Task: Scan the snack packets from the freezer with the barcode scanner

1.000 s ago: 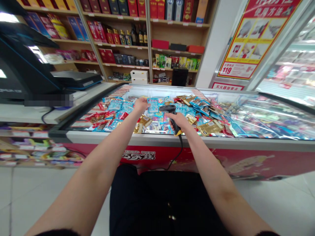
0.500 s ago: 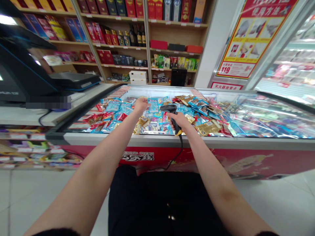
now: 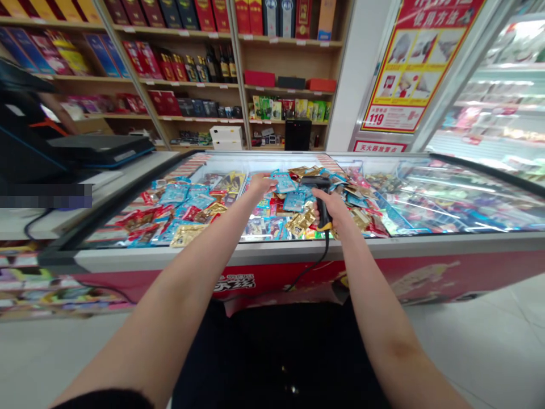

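Blue packet (image 3: 283, 183) now pinched in left hand (image 3: 261, 184); right hand (image 3: 334, 207) clamped on barcode scanner (image 3: 321, 201) above freezer (image 3: 272, 254).

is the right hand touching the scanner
Touching. The head view plainly shows the right hand wrapped around the handle of the black scanner, with its fingers closed on the grip.
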The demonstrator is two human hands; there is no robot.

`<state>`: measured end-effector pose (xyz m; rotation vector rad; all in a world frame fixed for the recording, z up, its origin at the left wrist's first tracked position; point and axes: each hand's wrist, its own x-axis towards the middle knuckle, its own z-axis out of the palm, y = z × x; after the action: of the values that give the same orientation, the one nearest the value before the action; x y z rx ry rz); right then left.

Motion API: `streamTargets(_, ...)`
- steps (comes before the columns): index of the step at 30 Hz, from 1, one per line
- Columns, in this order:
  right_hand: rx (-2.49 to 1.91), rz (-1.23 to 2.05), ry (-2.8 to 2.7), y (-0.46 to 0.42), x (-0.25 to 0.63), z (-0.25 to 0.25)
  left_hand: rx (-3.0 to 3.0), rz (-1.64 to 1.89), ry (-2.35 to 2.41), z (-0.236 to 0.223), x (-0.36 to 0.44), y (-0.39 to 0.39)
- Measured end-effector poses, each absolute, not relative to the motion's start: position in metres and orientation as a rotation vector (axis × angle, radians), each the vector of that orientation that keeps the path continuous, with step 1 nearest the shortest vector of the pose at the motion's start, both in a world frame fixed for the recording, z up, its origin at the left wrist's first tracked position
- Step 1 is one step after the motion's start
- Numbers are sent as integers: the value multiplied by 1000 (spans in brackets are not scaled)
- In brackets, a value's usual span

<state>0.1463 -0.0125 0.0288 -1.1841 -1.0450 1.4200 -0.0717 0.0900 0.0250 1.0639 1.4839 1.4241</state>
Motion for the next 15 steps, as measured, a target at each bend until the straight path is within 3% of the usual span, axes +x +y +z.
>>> streamTargets(8, -1192, 1370, -1033, -12, 162, 25, 1757, 1116, 1825, 14, -42, 101)
streamTargets(15, -1174, 1402, -1067, -10, 154, 20, 1898, 1017, 1907, 12, -60, 89)
